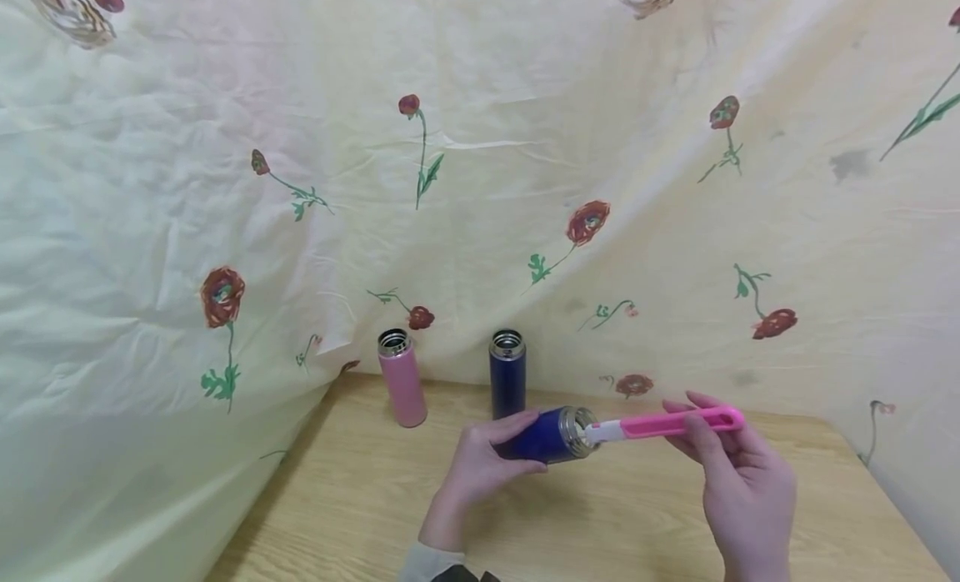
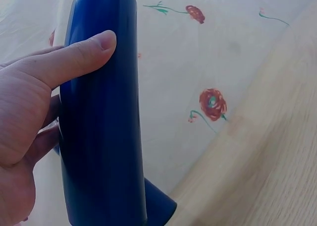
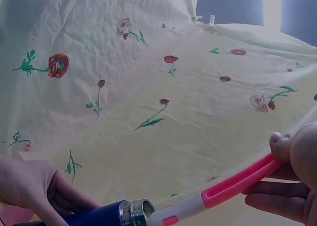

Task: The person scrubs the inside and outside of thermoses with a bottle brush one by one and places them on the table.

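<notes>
My left hand [image 1: 483,461] grips a dark blue thermos bottle [image 1: 545,436] round its body, tilted almost flat above the table. Its open metal mouth points to the right. In the left wrist view the thumb [image 2: 86,57] lies across the front of the bottle [image 2: 104,122]. My right hand [image 1: 742,482] pinches the pink handle of a bottle brush [image 1: 667,423] near its end. The brush's white neck enters the bottle's mouth, and its head is hidden inside. The right wrist view also shows the brush [image 3: 237,181] at the steel rim [image 3: 136,213].
A pink thermos bottle [image 1: 403,382] and another dark blue one [image 1: 507,373] stand upright and lidless at the back of the wooden table [image 1: 337,499]. A flowered cloth [image 1: 480,232] hangs behind and along the left side.
</notes>
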`<action>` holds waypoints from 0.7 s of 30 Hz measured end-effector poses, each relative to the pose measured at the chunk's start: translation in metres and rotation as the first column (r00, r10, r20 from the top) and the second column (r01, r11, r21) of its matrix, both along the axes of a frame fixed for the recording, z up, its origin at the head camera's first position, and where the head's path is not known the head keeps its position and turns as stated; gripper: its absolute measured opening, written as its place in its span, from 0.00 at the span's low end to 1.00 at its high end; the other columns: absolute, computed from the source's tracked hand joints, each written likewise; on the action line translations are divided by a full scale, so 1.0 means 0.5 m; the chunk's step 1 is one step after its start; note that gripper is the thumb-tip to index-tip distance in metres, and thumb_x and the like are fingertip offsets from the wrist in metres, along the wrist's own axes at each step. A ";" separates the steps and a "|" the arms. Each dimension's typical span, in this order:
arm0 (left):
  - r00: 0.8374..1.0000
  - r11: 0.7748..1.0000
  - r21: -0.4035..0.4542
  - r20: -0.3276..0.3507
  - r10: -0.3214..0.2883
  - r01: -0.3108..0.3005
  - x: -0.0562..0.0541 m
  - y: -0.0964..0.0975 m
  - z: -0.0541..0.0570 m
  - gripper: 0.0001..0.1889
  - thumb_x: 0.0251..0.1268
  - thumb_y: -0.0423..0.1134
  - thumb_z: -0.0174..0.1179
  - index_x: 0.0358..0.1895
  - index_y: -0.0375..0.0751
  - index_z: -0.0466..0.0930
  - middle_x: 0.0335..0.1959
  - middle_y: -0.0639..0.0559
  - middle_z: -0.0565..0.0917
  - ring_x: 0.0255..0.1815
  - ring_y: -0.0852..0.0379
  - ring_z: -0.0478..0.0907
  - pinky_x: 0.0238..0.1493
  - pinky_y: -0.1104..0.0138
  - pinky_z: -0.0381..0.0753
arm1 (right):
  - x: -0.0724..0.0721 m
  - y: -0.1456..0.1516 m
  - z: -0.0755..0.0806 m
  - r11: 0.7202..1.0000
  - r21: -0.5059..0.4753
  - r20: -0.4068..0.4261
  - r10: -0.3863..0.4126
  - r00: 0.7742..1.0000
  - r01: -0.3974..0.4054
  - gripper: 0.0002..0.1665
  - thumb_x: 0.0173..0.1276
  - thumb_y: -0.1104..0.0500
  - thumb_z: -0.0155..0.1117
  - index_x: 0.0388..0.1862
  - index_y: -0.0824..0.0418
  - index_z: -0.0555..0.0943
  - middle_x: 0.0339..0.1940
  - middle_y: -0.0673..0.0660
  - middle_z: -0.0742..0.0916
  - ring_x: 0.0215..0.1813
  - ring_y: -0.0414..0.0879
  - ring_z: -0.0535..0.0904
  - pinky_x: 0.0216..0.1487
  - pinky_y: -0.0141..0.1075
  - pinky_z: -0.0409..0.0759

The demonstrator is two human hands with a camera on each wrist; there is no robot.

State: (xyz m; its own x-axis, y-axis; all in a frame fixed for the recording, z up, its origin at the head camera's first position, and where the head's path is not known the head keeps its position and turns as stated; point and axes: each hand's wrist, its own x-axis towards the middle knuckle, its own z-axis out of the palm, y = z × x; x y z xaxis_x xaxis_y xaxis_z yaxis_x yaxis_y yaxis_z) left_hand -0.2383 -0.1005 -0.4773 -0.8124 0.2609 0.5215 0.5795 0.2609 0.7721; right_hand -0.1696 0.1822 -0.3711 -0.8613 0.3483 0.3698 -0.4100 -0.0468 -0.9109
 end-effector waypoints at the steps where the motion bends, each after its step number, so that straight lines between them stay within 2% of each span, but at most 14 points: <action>1: 1.000 1.000 -0.004 0.000 0.002 -0.002 0.000 -0.001 0.000 0.36 0.46 0.31 0.86 0.65 0.42 0.87 0.64 0.52 0.86 0.66 0.53 0.83 0.72 0.58 0.77 | 0.001 0.001 0.001 1.000 0.002 -0.006 0.003 1.000 -0.003 0.16 0.76 0.71 0.66 0.60 0.75 0.84 0.47 0.59 0.94 0.43 0.47 0.93 0.48 0.36 0.87; 8: 0.999 1.000 -0.005 0.029 -0.023 0.023 -0.003 -0.006 -0.001 0.37 0.46 0.30 0.86 0.66 0.44 0.87 0.66 0.56 0.84 0.68 0.54 0.81 0.73 0.58 0.76 | 0.001 0.018 0.002 0.998 -0.065 -0.086 0.015 0.996 -0.020 0.14 0.79 0.72 0.61 0.57 0.81 0.79 0.45 0.62 0.94 0.45 0.48 0.93 0.51 0.39 0.87; 14: 0.999 0.999 -0.008 0.022 -0.046 0.046 -0.003 -0.011 -0.003 0.36 0.48 0.30 0.85 0.66 0.44 0.86 0.67 0.58 0.84 0.69 0.53 0.81 0.74 0.58 0.75 | 0.002 0.029 -0.002 0.993 -0.114 -0.184 0.013 0.983 -0.035 0.13 0.78 0.74 0.59 0.54 0.86 0.77 0.43 0.64 0.93 0.44 0.49 0.93 0.50 0.40 0.88; 21: 0.998 0.999 -0.029 -0.047 -0.036 0.035 -0.003 -0.020 -0.008 0.36 0.47 0.30 0.85 0.65 0.41 0.87 0.67 0.53 0.84 0.68 0.51 0.82 0.73 0.57 0.76 | 0.006 0.037 0.000 0.989 -0.150 -0.159 -0.019 0.987 -0.005 0.14 0.78 0.72 0.60 0.54 0.85 0.77 0.43 0.65 0.93 0.45 0.49 0.93 0.50 0.41 0.87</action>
State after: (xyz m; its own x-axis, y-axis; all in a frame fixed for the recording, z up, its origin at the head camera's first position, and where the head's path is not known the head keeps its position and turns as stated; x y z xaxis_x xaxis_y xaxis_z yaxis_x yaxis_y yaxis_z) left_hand -0.2397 -0.1105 -0.4814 -0.7765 0.3046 0.5516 0.6250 0.2609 0.7357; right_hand -0.1665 0.2009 -0.3711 -0.7927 0.4160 0.4456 -0.5504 -0.1743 -0.8165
